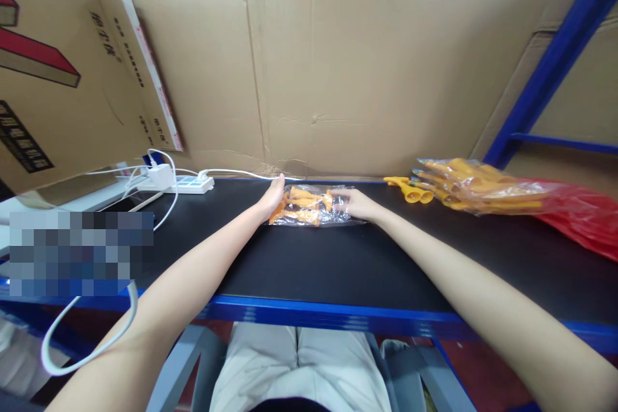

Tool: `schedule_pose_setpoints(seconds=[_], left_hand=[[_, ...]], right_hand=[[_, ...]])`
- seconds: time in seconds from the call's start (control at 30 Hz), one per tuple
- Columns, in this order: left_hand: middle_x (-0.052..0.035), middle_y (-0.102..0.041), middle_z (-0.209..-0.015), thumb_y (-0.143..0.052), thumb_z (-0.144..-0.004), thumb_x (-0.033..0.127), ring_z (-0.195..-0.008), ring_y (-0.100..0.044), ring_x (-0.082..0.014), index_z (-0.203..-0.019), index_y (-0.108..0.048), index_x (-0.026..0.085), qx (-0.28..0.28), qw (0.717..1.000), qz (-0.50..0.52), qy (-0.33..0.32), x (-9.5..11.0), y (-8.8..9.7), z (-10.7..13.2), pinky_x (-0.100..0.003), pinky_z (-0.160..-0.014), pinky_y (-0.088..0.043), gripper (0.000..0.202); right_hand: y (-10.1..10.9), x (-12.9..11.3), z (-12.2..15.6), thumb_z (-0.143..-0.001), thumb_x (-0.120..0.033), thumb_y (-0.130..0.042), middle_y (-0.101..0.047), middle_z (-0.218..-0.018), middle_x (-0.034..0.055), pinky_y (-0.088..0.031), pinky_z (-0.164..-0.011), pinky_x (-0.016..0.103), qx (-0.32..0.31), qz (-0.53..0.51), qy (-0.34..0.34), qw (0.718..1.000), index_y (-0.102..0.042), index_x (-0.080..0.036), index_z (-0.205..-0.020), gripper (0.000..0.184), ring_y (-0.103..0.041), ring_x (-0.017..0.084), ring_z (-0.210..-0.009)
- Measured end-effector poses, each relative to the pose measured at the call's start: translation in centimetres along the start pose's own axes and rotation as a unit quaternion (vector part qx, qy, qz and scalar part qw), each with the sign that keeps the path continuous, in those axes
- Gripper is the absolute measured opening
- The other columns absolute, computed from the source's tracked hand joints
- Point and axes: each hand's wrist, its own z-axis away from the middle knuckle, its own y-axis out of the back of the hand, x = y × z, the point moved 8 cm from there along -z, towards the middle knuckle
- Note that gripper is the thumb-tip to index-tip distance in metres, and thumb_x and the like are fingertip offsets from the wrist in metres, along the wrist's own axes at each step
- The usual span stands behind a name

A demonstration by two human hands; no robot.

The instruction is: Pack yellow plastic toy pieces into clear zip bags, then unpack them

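A clear plastic bag (309,215) holding several orange-yellow plastic pieces with flared ends lies on the black tabletop (299,264), between my two hands. My left hand (273,198) rests on edge against the bag's left end, fingers stretched out and partly hidden. At the other end, my right hand (358,204) has its fingers bent round the crinkled plastic, pinching it. To the right lie loose yellow pieces with cup-like ends (419,195), apart from both hands.
Filled clear bags (477,187) are piled at the right beside red plastic bagging (579,209). A white power strip (190,185) with cables stands at the back left. Cardboard (338,77) walls the rear. A white cable loop (132,309) hangs over my left forearm.
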Motion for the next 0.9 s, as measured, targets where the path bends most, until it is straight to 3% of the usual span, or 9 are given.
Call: schedule_pose_setpoints(seconds=[0.17, 0.37, 0.53, 0.67, 0.77, 0.9], left_hand=[[-0.0142, -0.041, -0.139, -0.024, -0.090, 0.054, -0.130, -0.035, -0.0236, -0.123, -0.046, 0.016, 0.013, 0.998, 0.050, 0.044, -0.5, 0.8, -0.1, -0.032, -0.101, -0.033, 0.055], [-0.0140, -0.044, -0.137, -0.026, -0.089, 0.056, -0.130, -0.036, -0.0227, -0.118, -0.049, 0.018, -0.009, 0.992, 0.110, 0.062, -1.4, 0.6, -0.7, -0.033, -0.102, -0.033, 0.053], [-0.0145, -0.046, -0.135, -0.028, -0.090, 0.053, -0.128, -0.040, -0.0221, -0.115, -0.051, 0.016, -0.027, 0.992, 0.116, 0.035, -1.2, 0.1, -0.9, -0.033, -0.104, -0.031, 0.050], [-0.0155, -0.047, -0.134, -0.029, -0.091, 0.048, -0.126, -0.042, -0.0217, -0.111, -0.053, 0.015, -0.021, 0.992, 0.122, 0.025, -0.8, 0.0, -0.7, -0.033, -0.104, -0.031, 0.045], [-0.0157, -0.049, -0.133, -0.031, -0.091, 0.045, -0.125, -0.043, -0.0223, -0.111, -0.053, 0.014, -0.029, 0.990, 0.133, 0.028, -0.3, -0.3, -0.3, -0.033, -0.103, -0.034, 0.043], [-0.0147, -0.048, -0.133, -0.027, -0.092, 0.041, -0.125, -0.043, -0.0213, -0.114, -0.050, 0.015, -0.059, 0.987, 0.144, 0.042, 0.0, -1.1, 0.3, -0.035, -0.103, -0.034, 0.040]], right_hand=[[0.0, -1.1, 0.6, -0.073, -0.023, -0.062, -0.069, -0.097, 0.0065, -0.048, -0.081, 0.030, 0.007, 0.036, 0.012, 0.999, -0.058, -0.014, -0.122, 0.050, -0.064, 0.018, -0.085], [-0.4, -1.9, 0.7, -0.076, -0.033, -0.062, -0.061, -0.119, 0.0064, -0.041, -0.095, 0.030, 0.032, 0.084, 0.070, 0.994, -0.062, -0.019, -0.113, 0.040, -0.055, 0.020, -0.111], [-0.5, -2.2, 1.0, -0.078, -0.029, -0.057, -0.065, -0.106, 0.0097, -0.045, -0.080, 0.029, 0.072, 0.199, 0.042, 0.976, -0.063, -0.016, -0.096, 0.023, -0.060, 0.021, -0.097], [0.0, -2.5, 1.3, -0.077, -0.021, -0.052, -0.067, -0.090, 0.0078, -0.042, -0.066, 0.026, 0.073, 0.206, 0.025, 0.976, -0.061, -0.018, -0.082, 0.011, -0.062, 0.021, -0.084], [0.2, -3.6, 1.6, -0.073, -0.020, -0.056, -0.067, -0.089, 0.0061, -0.041, -0.065, 0.025, 0.063, 0.166, 0.071, 0.982, -0.062, -0.019, -0.086, 0.014, -0.062, 0.020, -0.082], [-0.5, -5.4, 2.3, -0.077, -0.035, -0.057, -0.068, -0.095, 0.0049, -0.042, -0.068, 0.026, 0.021, 0.122, 0.163, 0.979, -0.063, -0.020, -0.097, 0.026, -0.062, 0.019, -0.083]])
